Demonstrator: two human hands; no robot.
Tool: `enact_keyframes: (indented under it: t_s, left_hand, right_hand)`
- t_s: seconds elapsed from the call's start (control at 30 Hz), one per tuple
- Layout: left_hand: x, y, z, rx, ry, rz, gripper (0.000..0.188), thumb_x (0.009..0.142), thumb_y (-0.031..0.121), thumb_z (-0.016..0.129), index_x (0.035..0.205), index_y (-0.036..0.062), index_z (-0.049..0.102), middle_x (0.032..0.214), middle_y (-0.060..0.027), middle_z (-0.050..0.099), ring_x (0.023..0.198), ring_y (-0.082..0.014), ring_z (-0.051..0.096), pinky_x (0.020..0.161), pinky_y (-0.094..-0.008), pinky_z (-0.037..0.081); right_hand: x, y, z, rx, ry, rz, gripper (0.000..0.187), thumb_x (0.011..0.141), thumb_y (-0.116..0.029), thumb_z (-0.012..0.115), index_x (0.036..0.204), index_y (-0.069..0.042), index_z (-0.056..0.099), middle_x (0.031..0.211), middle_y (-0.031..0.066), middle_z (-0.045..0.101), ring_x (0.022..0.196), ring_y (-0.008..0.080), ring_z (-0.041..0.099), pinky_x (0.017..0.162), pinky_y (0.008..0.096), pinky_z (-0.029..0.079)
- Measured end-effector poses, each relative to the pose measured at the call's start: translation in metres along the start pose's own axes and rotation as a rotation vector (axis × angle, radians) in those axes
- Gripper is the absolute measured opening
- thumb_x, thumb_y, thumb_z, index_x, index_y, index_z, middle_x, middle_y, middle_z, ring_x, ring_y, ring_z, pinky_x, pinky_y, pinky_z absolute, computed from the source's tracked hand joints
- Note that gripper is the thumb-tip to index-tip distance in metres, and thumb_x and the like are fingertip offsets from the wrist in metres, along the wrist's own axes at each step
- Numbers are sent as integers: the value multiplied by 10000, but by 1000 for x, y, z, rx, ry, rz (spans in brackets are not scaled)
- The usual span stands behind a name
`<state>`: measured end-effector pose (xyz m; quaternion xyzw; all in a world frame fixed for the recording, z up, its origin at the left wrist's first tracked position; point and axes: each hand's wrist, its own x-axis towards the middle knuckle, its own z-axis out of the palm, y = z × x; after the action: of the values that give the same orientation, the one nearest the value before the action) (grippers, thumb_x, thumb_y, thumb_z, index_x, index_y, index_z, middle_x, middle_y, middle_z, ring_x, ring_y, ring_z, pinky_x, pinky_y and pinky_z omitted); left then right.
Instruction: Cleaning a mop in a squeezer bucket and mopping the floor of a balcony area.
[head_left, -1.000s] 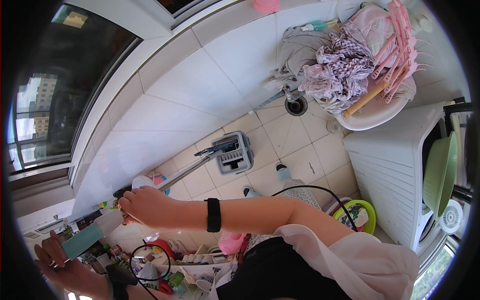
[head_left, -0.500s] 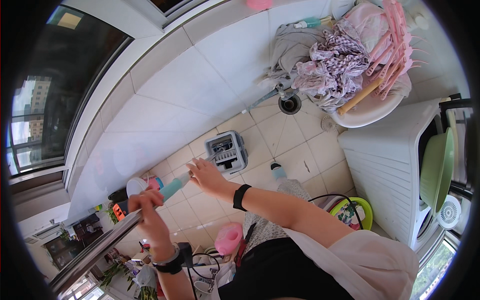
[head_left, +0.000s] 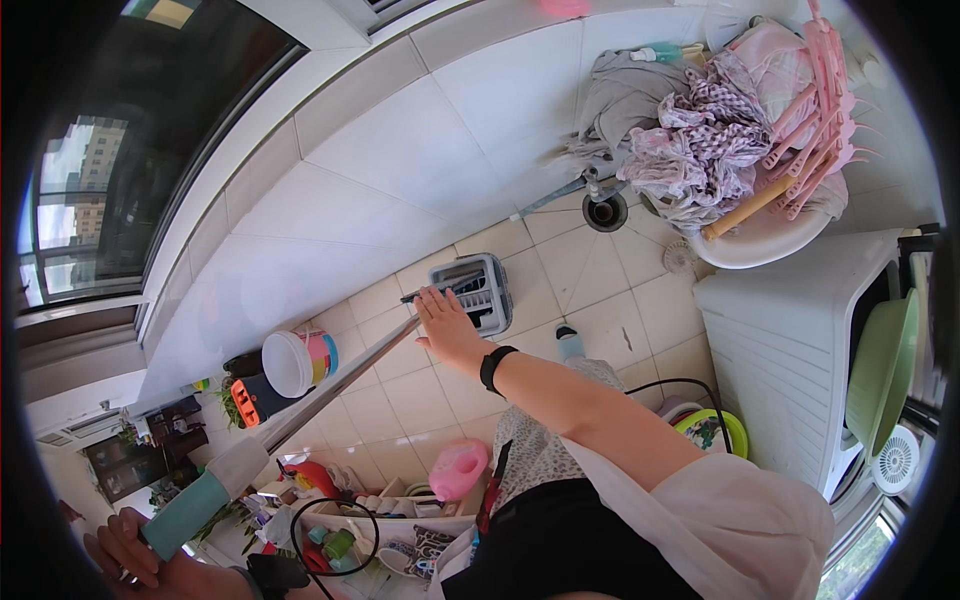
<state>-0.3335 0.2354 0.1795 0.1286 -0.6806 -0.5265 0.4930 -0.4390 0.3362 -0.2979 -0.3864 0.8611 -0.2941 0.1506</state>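
A long mop pole point(head_left: 345, 380) with a silvery shaft runs slantwise from the lower left toward the floor. My left hand point(head_left: 135, 560), at the lower left, is closed round the teal grip point(head_left: 190, 505) near its upper end. My right hand point(head_left: 450, 325) is at the lower part, with the pole passing between thumb and fingers; part of the pole is hidden beneath it. Just beyond the fingertips a dark mop head point(head_left: 425, 295) lies across the edge of a grey mop bucket point(head_left: 483, 318) with a ribbed inside.
Pink and grey laundry point(head_left: 700, 130) and pink hangers point(head_left: 820, 110) fill a white basin at the upper right. Below it stands a white washing machine point(head_left: 780, 330). A floor drain point(head_left: 605, 212), a white tub point(head_left: 290, 362) and a pink jug point(head_left: 460, 468) are around the tiled floor.
My left hand has moved down and left, and the teal grip now lies far from my right hand, with bare shaft between. My right hand has come nearer the bucket.
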Motion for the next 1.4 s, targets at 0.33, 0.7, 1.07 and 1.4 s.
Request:
enact_keyframes:
  t_s: [0.33, 0.7, 1.07, 1.4]
  left_hand:
    - [-52, 20, -21, -420, 46, 22, 421, 830, 293, 609, 560, 140, 324, 420, 56, 251, 360, -62, 266, 394, -216, 246]
    - [-94, 56, -68, -489, 64, 58, 377, 849, 261, 578, 576, 132, 352, 425, 69, 269, 345, -48, 254, 379, -205, 242]
    - [-89, 43, -38, -344, -96, -30, 360, 887, 267, 502, 583, 136, 360, 437, 29, 325, 375, -79, 305, 460, -239, 322]
    - [-178, -190, 10, 76, -126, -309, 210, 862, 115, 463, 690, 107, 343, 509, -18, 367, 493, -129, 383, 626, -329, 413]
  right_hand:
    - [-9, -16, 25, -18, -86, -51, 511, 788, -404, 637, 1047, 30, 564, 1118, 206, 555, 1127, 326, 486, 981, 422, 362]
    - [-60, -49, 50, -36, 68, -190, 321, 705, -244, 670, 843, 12, 533, 828, 173, 550, 863, 314, 538, 732, 382, 479]
    - [-65, -33, 53, 74, -26, -221, 355, 733, -262, 656, 906, 26, 543, 889, 191, 561, 903, 315, 535, 773, 373, 465]
    - [-68, 74, 84, 65, -344, 111, 509, 850, -355, 574, 1168, 27, 468, 1117, 162, 520, 1062, 301, 505, 895, 401, 422]
